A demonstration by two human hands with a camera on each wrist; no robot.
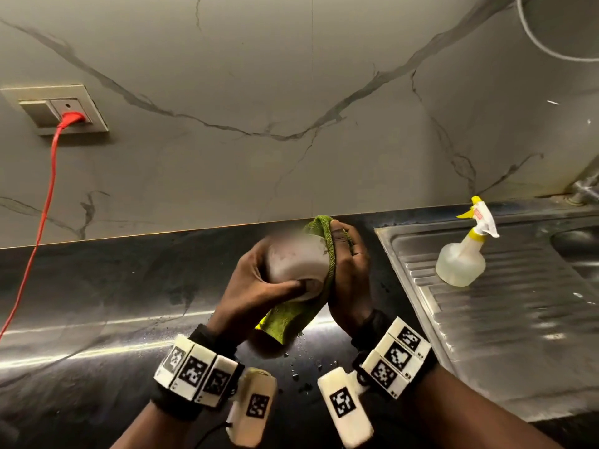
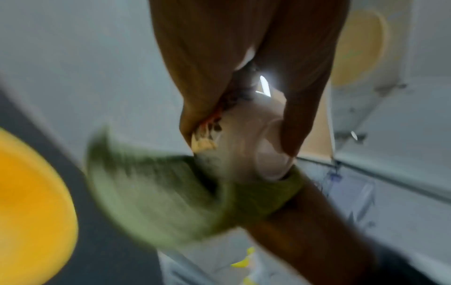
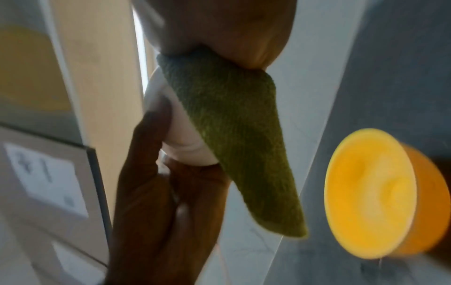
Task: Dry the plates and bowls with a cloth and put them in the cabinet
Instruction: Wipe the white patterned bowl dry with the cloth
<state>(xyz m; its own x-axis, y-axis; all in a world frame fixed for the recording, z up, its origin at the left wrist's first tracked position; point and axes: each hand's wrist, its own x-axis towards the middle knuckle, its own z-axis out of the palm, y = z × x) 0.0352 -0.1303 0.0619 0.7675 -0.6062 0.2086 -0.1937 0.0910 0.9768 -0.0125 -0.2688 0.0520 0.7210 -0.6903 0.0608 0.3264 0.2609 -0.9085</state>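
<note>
A white bowl (image 1: 296, 262) is held on its side above the black counter, its foot ring turned toward me. My left hand (image 1: 259, 283) grips it, thumb on the base. My right hand (image 1: 348, 264) holds a green cloth (image 1: 291, 319) against the bowl's mouth side; the cloth drapes over the rim and hangs below. In the left wrist view the bowl (image 2: 246, 146) and cloth (image 2: 171, 192) are blurred. The right wrist view shows the cloth (image 3: 234, 135) over the bowl (image 3: 180, 135). The bowl's inside is hidden.
A spray bottle (image 1: 463, 254) stands on the steel sink drainboard (image 1: 518, 335) at right. A red cable (image 1: 42, 222) hangs from a wall socket (image 1: 61, 108) at left. Water drops lie on the black counter (image 1: 113, 303). An orange bowl (image 3: 375, 192) shows in both wrist views.
</note>
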